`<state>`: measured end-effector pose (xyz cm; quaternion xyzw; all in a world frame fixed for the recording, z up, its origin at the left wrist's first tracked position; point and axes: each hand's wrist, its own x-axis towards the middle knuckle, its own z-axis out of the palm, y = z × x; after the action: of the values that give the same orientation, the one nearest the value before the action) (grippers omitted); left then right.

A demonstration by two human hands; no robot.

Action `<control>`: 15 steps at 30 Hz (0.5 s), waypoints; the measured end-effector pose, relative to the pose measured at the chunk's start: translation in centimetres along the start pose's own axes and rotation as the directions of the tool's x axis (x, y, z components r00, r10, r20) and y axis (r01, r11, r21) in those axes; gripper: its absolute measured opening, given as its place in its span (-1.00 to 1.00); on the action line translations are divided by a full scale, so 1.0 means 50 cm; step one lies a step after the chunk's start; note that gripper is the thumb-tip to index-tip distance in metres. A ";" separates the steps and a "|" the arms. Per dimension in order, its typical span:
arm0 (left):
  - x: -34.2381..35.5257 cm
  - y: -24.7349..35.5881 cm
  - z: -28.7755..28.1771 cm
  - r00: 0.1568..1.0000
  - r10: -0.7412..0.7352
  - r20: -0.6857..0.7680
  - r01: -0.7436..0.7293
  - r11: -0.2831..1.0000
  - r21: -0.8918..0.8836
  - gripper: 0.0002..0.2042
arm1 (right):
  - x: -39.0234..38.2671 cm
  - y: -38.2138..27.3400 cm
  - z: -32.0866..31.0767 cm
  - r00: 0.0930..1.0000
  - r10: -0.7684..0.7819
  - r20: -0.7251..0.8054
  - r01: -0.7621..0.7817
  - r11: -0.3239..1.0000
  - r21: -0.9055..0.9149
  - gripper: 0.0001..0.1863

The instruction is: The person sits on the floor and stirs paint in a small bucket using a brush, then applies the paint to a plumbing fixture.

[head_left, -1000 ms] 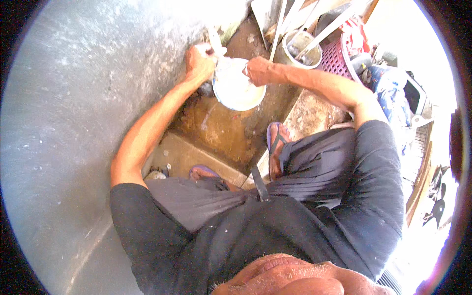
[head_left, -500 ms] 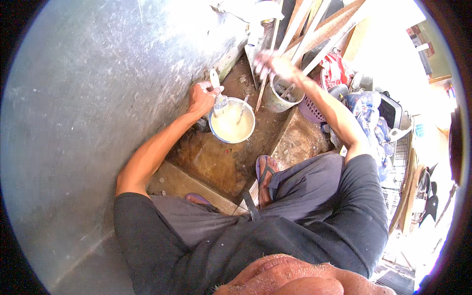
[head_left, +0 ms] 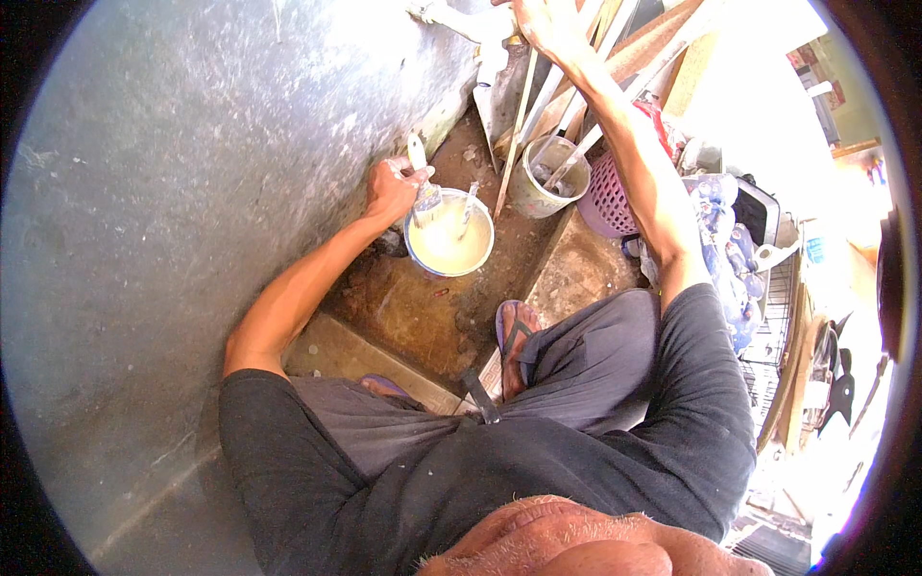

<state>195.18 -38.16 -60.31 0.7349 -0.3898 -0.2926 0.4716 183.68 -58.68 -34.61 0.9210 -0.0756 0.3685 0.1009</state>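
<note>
My left hand (head_left: 392,189) is closed around a paintbrush (head_left: 416,152) with a pale handle. The brush points down at the left side of a small bucket (head_left: 492,236), its broad head at the rim. Cream-coloured paint (head_left: 451,252) fills the bucket, and a thin paint-smeared stirrer (head_left: 469,206) leans inside it. My right hand (head_left: 544,27) is stretched far forward at the top edge of the view, above the upper ends of some wooden strips. Its fingers are mostly cut off by the frame and glare, so what they touch is hidden.
A smooth grey wall (head_left: 173,211) rises on the left. Ahead right stand a dirty pail (head_left: 545,202) with sticks in it, a purple perforated basket (head_left: 607,200) and leaning wooden boards (head_left: 629,67). A concrete ledge (head_left: 576,264) runs beside my sandalled foot (head_left: 519,336).
My right hand has moved forward and up, from above the pail to the top edge of the view. The left hand stays by the bucket with the paintbrush.
</note>
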 end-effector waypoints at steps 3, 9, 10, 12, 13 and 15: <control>0.007 -0.024 0.002 1.000 0.017 -0.018 -0.017 1.000 -0.015 -0.73 | 0.004 -0.011 -0.006 0.998 -0.055 -0.028 0.057 0.997 0.055 -0.65; 0.027 -0.064 0.016 1.000 0.011 0.022 -0.009 0.995 -0.103 -0.72 | -0.001 -0.020 -0.006 0.995 0.012 -0.098 0.011 0.974 0.227 -0.71; 0.023 -0.052 0.019 1.000 0.006 0.029 -0.003 0.994 -0.112 -0.72 | -0.006 -0.017 -0.006 0.995 0.013 -0.097 0.009 0.976 0.219 -0.72; 0.023 -0.051 0.019 1.000 0.008 0.030 -0.005 0.993 -0.119 -0.73 | -0.006 -0.018 -0.002 0.995 0.009 -0.101 0.013 0.977 0.213 -0.73; 0.027 -0.061 0.017 1.000 0.016 0.023 -0.013 0.993 -0.117 -0.73 | -0.004 -0.021 0.000 0.993 0.020 -0.115 0.007 0.975 0.222 -0.74; 0.028 -0.065 0.016 1.000 0.015 0.013 -0.014 0.994 -0.104 -0.73 | -0.006 -0.023 0.001 0.990 0.044 -0.137 -0.011 0.972 0.233 -0.75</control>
<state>196.22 -38.92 -63.69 0.7044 -0.3827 -0.3141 0.5086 183.75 -57.55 -35.03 0.8970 -0.0375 0.4403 -0.0073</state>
